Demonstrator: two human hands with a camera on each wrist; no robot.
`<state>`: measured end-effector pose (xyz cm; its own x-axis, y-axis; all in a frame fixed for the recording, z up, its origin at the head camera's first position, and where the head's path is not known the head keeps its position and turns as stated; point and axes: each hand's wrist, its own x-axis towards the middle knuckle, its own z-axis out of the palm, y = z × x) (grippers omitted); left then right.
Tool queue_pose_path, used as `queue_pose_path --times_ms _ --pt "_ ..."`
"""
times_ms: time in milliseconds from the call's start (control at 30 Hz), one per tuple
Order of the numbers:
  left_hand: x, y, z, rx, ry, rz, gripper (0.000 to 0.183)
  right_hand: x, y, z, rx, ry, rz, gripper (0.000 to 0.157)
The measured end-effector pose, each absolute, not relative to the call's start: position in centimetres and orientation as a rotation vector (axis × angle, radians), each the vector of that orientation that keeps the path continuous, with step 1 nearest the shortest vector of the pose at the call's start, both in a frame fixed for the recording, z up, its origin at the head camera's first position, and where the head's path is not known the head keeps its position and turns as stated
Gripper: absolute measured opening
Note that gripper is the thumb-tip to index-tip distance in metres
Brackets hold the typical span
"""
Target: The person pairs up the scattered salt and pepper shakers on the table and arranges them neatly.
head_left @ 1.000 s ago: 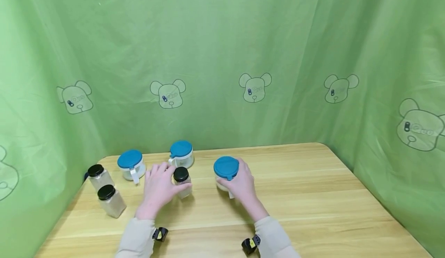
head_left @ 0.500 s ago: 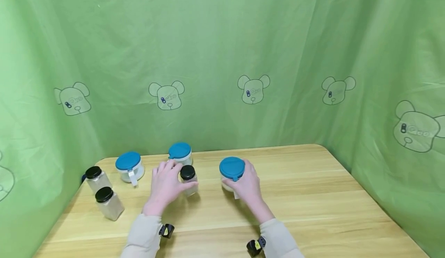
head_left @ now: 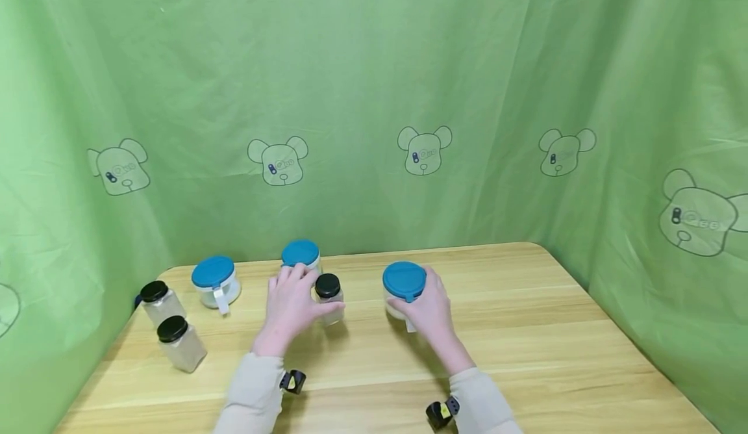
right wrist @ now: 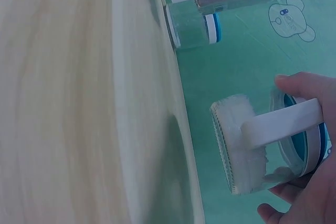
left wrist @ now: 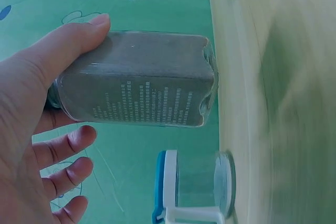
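Observation:
In the head view my left hand [head_left: 292,304] grips a square clear jar with a black lid [head_left: 328,284] near its top, between thumb and fingers. The left wrist view shows grey powder filling this jar [left wrist: 142,77] and small print on one side; the other fingers lie apart from it. My right hand [head_left: 434,305] holds a round seasoning jar [head_left: 403,279] by the upper part, under its blue lid. White grains settle in the base of that jar [right wrist: 236,145], and its white handle [right wrist: 278,124] faces the wrist camera. A gap shows between its base and the tabletop.
Two more blue-lidded jars stand at the back left, one at the left [head_left: 213,271] and one behind my left hand [head_left: 300,252]. Two black-lidded jars [head_left: 154,292] [head_left: 182,349] stand at the left edge. A green curtain [head_left: 350,206] surrounds the wooden table [head_left: 543,330].
Both hands have moved to the right, carrying the black-lidded jar and the blue-lidded seasoning jar along. The other jars stay put; the head view has shifted slightly.

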<state>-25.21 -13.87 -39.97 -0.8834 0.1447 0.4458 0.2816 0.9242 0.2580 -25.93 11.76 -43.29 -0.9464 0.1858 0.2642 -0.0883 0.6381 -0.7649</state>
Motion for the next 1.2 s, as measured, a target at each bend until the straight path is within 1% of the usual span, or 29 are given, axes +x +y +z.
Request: queue_pose_path --times_ms 367,767,1033,1200 --pt "-25.9 -12.3 -39.8 -0.313 -2.665 -0.476 0.07 -26.2 13.5 -43.3 -0.061 -2.545 1.219 0.094" --pt "-26.5 -10.6 -39.9 -0.338 -2.668 -0.548 0.074 -26.4 15.5 -43.5 -0.026 -2.541 1.223 0.092" --pt "-26.9 -9.6 -40.0 -0.335 -2.67 -0.574 0.076 -26.4 16.6 -43.2 -0.015 -2.565 1.203 0.094" --pt "-27.0 -9.1 -39.8 -0.341 -2.671 -0.599 0.076 -26.3 17.2 -43.1 -0.014 -2.585 1.189 0.098"
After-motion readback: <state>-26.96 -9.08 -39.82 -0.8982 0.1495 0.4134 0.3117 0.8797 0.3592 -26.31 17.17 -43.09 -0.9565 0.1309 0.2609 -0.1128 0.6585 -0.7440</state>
